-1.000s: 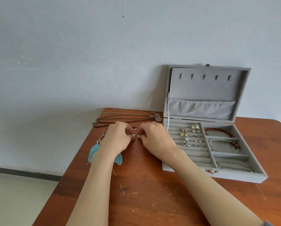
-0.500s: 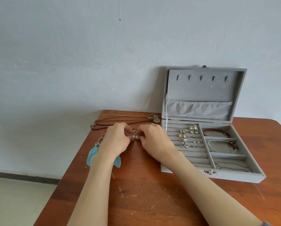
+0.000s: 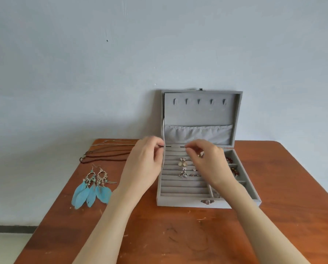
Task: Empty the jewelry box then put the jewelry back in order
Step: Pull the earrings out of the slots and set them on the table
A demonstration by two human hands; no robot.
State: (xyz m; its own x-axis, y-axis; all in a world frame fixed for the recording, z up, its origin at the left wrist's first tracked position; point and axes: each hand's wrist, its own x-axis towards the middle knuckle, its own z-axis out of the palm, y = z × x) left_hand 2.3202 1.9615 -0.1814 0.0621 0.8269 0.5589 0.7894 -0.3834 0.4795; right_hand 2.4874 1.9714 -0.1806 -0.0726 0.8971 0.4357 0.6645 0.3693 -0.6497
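Observation:
The grey jewelry box [image 3: 178, 202] stands open on the table, its lid upright against the wall. My left hand [image 3: 143, 164] hovers at the box's back left corner, thumb and forefinger pinching a tiny earring piece that barely shows. My right hand [image 3: 207, 161] is over the back ring rows and pinches another tiny piece. Cream petal earrings [image 3: 182, 162] and small silver pieces [image 3: 183, 173] sit in the ring rows. A red bead bracelet [image 3: 230, 160] shows in a right compartment, partly hidden by my right wrist.
Blue feather earrings [image 3: 91, 189] lie on the wooden table [image 3: 168, 241] left of the box. Dark cord necklaces and thin chains [image 3: 106, 154] lie at the back left corner. The table's left edge drops to the floor.
Both hands have moved right from the table beside the box to above its back rows and have drawn apart. The feather earrings, formerly half hidden, are now in full sight.

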